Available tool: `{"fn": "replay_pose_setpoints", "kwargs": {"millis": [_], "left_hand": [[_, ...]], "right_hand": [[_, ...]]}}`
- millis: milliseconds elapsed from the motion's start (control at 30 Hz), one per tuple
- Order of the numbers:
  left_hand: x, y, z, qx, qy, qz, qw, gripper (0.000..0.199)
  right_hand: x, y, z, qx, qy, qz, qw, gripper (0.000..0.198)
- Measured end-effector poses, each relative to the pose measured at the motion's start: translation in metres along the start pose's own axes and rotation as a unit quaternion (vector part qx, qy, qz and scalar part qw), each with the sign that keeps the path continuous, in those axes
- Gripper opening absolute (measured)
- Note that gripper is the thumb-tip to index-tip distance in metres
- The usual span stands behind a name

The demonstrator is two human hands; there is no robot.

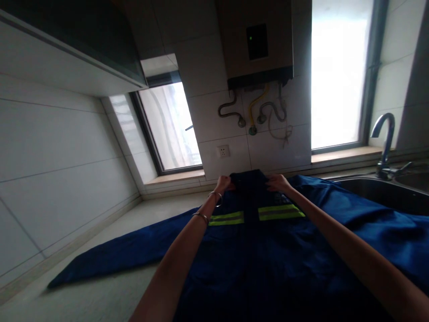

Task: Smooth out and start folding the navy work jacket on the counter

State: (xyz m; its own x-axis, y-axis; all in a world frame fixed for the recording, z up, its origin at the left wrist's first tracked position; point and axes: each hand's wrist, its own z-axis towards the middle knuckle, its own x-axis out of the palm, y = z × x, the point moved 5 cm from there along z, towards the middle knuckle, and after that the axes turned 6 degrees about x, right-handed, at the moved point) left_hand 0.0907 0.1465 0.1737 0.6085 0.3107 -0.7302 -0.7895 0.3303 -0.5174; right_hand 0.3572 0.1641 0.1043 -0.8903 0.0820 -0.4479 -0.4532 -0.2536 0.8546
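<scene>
Two bare hands grip the collar end of a dark blue work jacket (268, 250) with yellow-green reflective stripes, spread flat on a pale kitchen counter (100, 295).

At the left, one long sleeve of the jacket lies stretched out across the counter toward the white tiled wall (50, 156). The left hand (224, 183), with thin metal bangles (205, 217) on its wrist, is closed on the collar at the far edge of the garment; its fingertips are buried in the dark cloth and hard to make out. Just beside it, the right hand (277, 182) pinches the same collar edge, fingers curled over the fabric. Further right the jacket drapes over the rim of a steel sink (375, 190), hiding part of it; the curved chrome tap (384, 143) stands behind. The jacket's lower part is cut off by the frame and lost in shadow.
</scene>
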Motion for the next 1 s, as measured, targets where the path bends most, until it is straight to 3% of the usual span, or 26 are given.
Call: {"fn": "replay_pose_setpoints", "kwargs": {"millis": [100,233,333,433,533,633,733,867,1000], "left_hand": [[0.014,0.002,0.02,-0.01,-0.022,-0.013,1.0,0.029],[0.037,0.028,0.0,0.007,-0.019,0.019,1.0,0.037],[0.061,0.058,-0.037,0.026,0.03,0.049,0.998,0.035],[0.081,0.09,-0.07,0.026,0.094,0.132,0.986,0.056],[0.093,0.121,-0.083,-0.02,0.165,0.222,0.961,0.07],[0.097,0.139,-0.082,-0.086,0.214,0.242,0.943,0.074],[0.099,0.142,-0.076,-0.114,0.237,0.239,0.935,0.077],[0.101,0.133,-0.069,-0.112,0.238,0.258,0.93,0.074],[0.102,0.122,-0.068,-0.038,0.207,0.3,0.93,0.067]], "right_hand": [[0.007,-0.009,0.013,-0.008,-0.089,-0.186,0.979,0.043],[-0.004,-0.045,0.008,0.015,-0.076,-0.301,0.951,0.037],[-0.024,-0.075,-0.003,0.025,-0.046,-0.37,0.928,0.03],[-0.03,-0.097,-0.011,0.022,-0.012,-0.425,0.905,0.027],[-0.029,-0.105,-0.013,0.017,-0.005,-0.463,0.886,0.025],[-0.037,-0.101,-0.007,0.007,-0.056,-0.52,0.852,0.03],[-0.05,-0.093,-0.001,0.008,-0.113,-0.573,0.811,0.031],[-0.041,-0.086,0.003,0.045,-0.11,-0.561,0.819,0.03],[0.01,-0.074,0.009,0.028,-0.067,-0.523,0.849,0.033]]}}
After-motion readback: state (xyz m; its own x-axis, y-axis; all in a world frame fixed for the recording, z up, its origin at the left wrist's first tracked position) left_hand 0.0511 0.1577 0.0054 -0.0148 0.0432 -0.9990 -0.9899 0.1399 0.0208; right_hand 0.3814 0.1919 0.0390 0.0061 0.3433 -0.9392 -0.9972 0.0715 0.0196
